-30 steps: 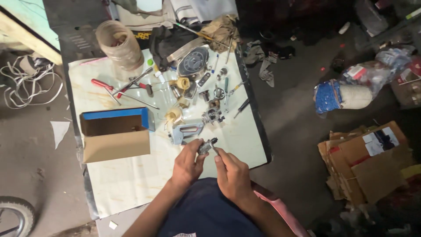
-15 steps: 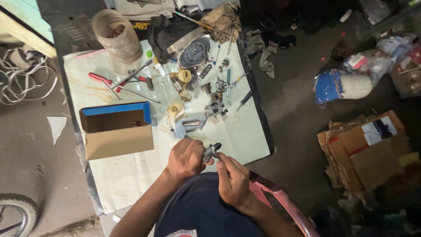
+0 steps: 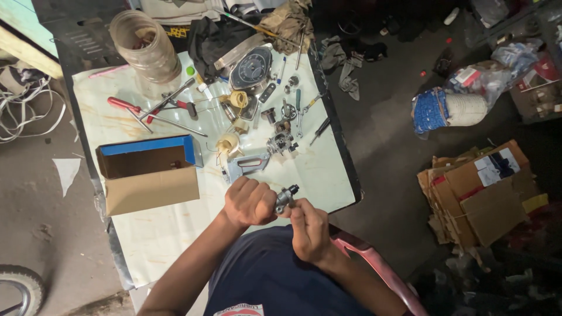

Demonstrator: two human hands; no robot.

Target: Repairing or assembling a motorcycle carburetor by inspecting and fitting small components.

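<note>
Head view, the only one I've got: the left hand (image 3: 249, 203) is clenched round the body of a small metal part (image 3: 285, 199), looks like a little valve or carb piece with a dark knob sticking out at the top right. The right hand (image 3: 310, 229) pinches its lower end with the fingertips. The part sits between both hands, held up over the near edge of the surface (image 3: 170, 234), just above my lap and not resting on anything.

If I were doing this bit, I'd keep the left grip firm and let only the right fingers do the fine turning, staying over the surface so anything that drops lands on it instead of the floor. The open cardboard box (image 3: 149, 172) is just to the left, and the stapler-like tool (image 3: 246, 164) lies right in front.
</note>
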